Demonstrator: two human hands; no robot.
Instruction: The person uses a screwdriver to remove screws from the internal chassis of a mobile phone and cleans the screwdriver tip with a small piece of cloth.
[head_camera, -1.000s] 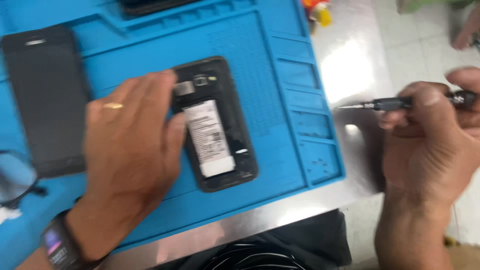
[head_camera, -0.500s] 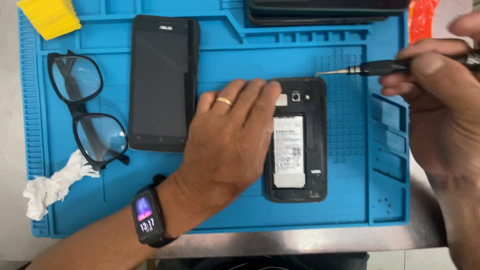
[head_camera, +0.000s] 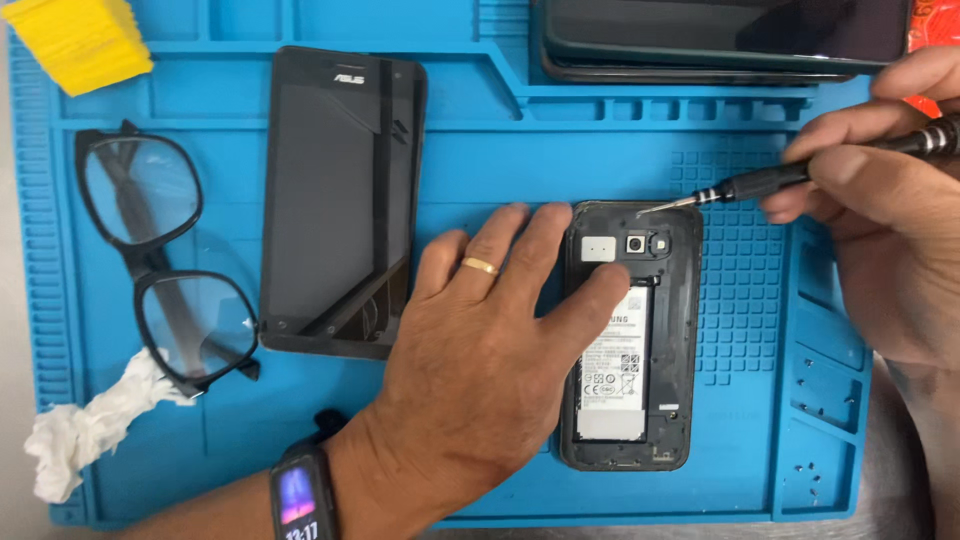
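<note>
Fingers of the right hand (head_camera: 890, 190) pinch a slim black precision screwdriver with a silver tip (head_camera: 760, 183), its point resting at the top edge of an opened black smartphone with its back cover off (head_camera: 630, 335), just above the camera module. The left hand (head_camera: 480, 370) lies flat and unclenched, grasping nothing, with its fingertips pressed on the left side of the phone and on the white-labelled battery (head_camera: 612, 365) to pin the body down (a gold ring sits on one finger and a dark fitness band (head_camera: 300, 495) on the wrist).

The phone lies upright on the right half of a blue silicone repair mat (head_camera: 480, 180), beside a field of small moulded squares. To do the step well, the driver is best held nearly square to the screw head, with light downward pressure and the holding hand kept clear of the tip; at this shallow slant a slip seems likely.

Further left lie a second black smartphone, face up (head_camera: 340, 200), then black-framed spectacles (head_camera: 160, 260) and a crumpled white tissue (head_camera: 90, 425). A yellow block (head_camera: 80, 40) occupies the top left corner; stacked dark devices (head_camera: 720, 40) sit along the top edge.
</note>
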